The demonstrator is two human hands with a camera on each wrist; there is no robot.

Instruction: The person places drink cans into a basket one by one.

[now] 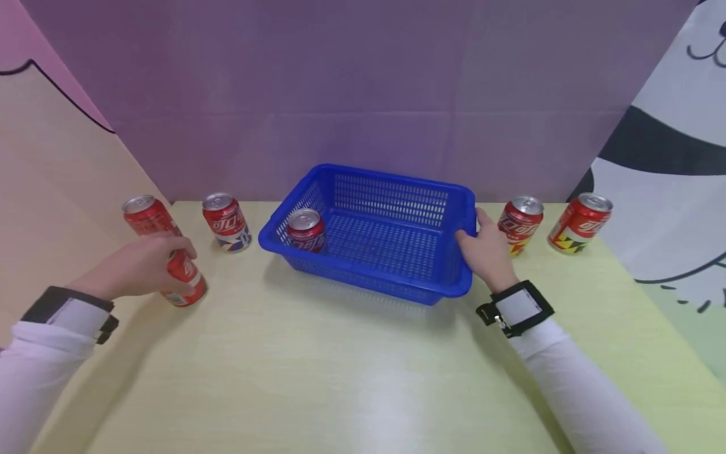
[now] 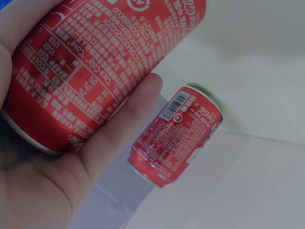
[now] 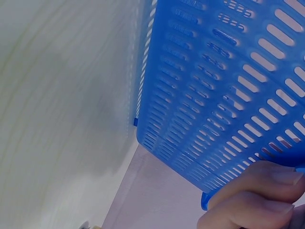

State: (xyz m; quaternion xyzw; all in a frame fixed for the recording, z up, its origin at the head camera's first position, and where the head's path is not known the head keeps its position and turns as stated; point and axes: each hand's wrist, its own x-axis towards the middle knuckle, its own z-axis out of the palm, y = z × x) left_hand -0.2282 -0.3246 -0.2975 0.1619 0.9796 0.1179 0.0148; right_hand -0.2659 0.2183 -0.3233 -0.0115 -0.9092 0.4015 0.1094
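My left hand (image 1: 138,261) grips a red cola can (image 1: 190,271); fingers and thumb wrap its sides, and the hand hides its top in the head view. Close up, white print covers this can (image 2: 90,71) in the left wrist view. Right behind it stands another cola can (image 1: 150,215), which seems to be the can (image 2: 176,136) seen beyond the fingers. At the other side, my right hand (image 1: 490,249) grips the right end of the blue plastic basket (image 1: 368,279), its curled fingers (image 3: 248,210) at the rim. One cola can (image 1: 306,230) stands at the basket's left end.
A can with a blue and white pattern (image 1: 227,221) stands left of the basket. Two cans with yellow patterns, a nearer one (image 1: 518,221) and an outer one (image 1: 580,222), stand on the right. Behind the pale table (image 1: 317,378) rises a purple wall (image 1: 363,82).
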